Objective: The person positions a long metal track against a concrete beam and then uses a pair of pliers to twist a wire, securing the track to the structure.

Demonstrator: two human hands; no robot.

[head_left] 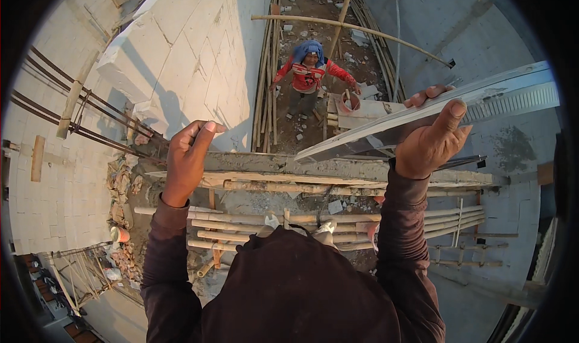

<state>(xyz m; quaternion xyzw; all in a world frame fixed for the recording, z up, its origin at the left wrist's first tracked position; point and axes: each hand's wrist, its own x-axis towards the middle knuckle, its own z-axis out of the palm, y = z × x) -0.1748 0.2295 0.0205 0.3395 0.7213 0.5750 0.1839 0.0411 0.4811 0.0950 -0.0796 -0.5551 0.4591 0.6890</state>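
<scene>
My left hand (192, 159) is raised over the left end of the mortar-topped wall edge (265, 165). Its fingers are curled and the thumb presses against them; anything between them is too small to make out. My right hand (425, 141) grips a long, straight, pale-edged piece (374, 132), with fingers over its far edge and the thumb on the near side. The piece slants from the wall edge up to the right. Its underside is dark and shiny, and a ribbed strip shows at the right end; its exact kind is unclear.
Below, beyond the wall, a person (307, 72) in a red shirt stands near a bucket (350, 102). A white block wall (199, 47) rises at left, beside steel bars (90, 99). Bamboo poles (241, 227) lie beneath me. Another pole (368, 31) crosses the far space.
</scene>
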